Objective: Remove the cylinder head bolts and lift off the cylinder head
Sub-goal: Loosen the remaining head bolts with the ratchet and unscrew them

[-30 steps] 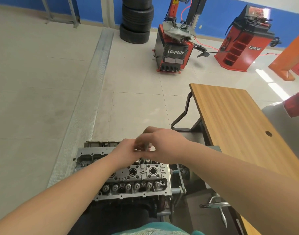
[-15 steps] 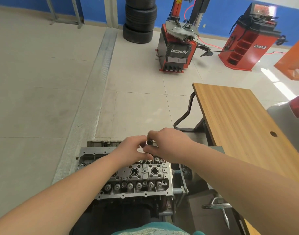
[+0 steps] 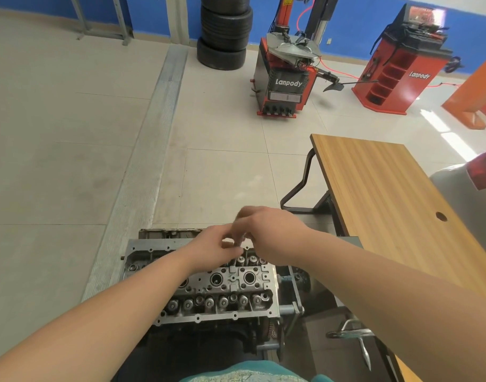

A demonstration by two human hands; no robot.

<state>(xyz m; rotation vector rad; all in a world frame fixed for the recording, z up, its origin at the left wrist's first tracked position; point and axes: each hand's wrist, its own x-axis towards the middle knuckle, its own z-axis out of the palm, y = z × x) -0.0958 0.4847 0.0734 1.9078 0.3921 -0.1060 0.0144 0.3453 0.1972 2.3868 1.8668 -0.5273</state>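
Note:
A grey aluminium cylinder head sits on an engine stand below me, valve springs and round bores facing up. Both hands hover over its far edge, fingertips almost meeting. My left hand comes in from the lower left with curled fingers. My right hand reaches in from the right, its fingers pinched around a small dark metal piece, blurred, which looks like a bolt. The far row of the head is hidden behind the hands.
A wooden table with a black metal frame stands just right of the engine. A stand handle sticks out at lower right. On the tiled floor farther back are a tyre stack, a red tyre changer and a red balancer.
Both hands stayed over the head's far edge. The right hand's fingers have lifted slightly and are blurred with motion; the view has shifted a little.

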